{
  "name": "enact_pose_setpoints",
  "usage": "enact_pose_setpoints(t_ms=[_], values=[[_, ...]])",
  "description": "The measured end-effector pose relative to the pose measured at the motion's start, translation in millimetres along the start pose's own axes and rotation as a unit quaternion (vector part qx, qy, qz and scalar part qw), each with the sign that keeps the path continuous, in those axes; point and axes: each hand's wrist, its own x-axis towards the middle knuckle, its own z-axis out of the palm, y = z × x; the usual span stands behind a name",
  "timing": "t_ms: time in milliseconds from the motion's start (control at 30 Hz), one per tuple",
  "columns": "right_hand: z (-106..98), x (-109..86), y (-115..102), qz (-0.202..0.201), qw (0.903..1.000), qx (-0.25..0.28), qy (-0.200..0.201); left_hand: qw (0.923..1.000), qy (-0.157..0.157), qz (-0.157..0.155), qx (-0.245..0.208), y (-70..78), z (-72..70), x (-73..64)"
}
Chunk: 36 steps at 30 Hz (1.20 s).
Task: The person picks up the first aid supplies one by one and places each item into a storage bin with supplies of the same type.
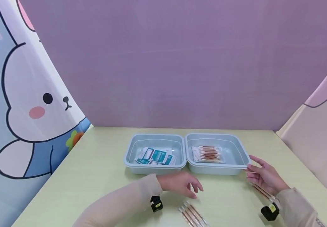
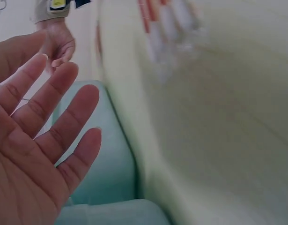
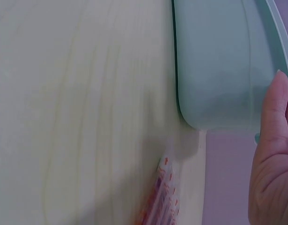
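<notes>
My right hand (image 1: 266, 178) grips the front right corner of the right pale blue plastic tray (image 1: 214, 169); thumb and forefinger are at its rim, the other fingers curled below. In the right wrist view the thumb lies along the tray's outer wall (image 3: 218, 70). My left hand (image 1: 180, 183) hovers before the two trays, holding nothing, its fingers loosely spread in the left wrist view. Just below it lies a clear packet of cotton swabs (image 1: 192, 215) with brown sticks. Another swab packet (image 1: 262, 190) lies under my right hand, partly hidden.
Inside the right tray is a packet of cotton swabs (image 1: 208, 154). The left tray (image 1: 154, 170), close beside it, holds several small teal and white sachets (image 1: 159, 156). A purple panel (image 1: 180, 63) stands behind the pale table (image 1: 103, 157); a rabbit-print curtain (image 1: 32, 126) hangs at left.
</notes>
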Motion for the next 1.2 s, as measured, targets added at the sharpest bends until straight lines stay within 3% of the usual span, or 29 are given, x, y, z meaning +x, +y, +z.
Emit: enact_pose_setpoints(t_ms=[133,233,367,500,600,800,967,1100,1200], values=[[-1,-0.7,0,-0.004,0.9999,0.008,-0.013,0.9994,-0.024,-0.021,0.011,-4.8,5.1,-1.8],[-2,-0.8,0,-0.005,0.9998,0.013,-0.017,0.9974,-0.040,-0.025,0.055,-8.7,10.3,-3.2],[-2,-0.5,1,-0.006,0.9996,0.017,-0.019,0.9899,-0.047,-0.006,0.133,-13.3,15.9,-4.8],[-2,0.1,1,-0.013,0.9991,0.030,-0.028,0.9835,-0.045,0.008,0.175,-15.2,17.9,-6.5],[-2,0.5,1,-0.014,0.9987,0.036,-0.033,0.9754,-0.040,0.020,0.216,-14.8,18.7,-8.1],[-2,-0.2,0,-0.005,0.9996,0.020,-0.016,0.9515,-0.030,0.038,0.304,-13.5,22.8,-10.4],[-2,-0.2,-1,0.000,0.9999,0.015,-0.008,0.9439,-0.033,0.029,0.327,-14.6,27.0,-9.6],[-2,0.3,-1,0.002,0.9998,0.016,-0.010,0.9450,-0.039,0.017,0.324,-14.1,28.2,-8.4],[-2,0.6,-1,0.003,0.9998,0.015,-0.009,0.9469,-0.044,-0.010,0.318,-12.9,28.8,-7.3]])
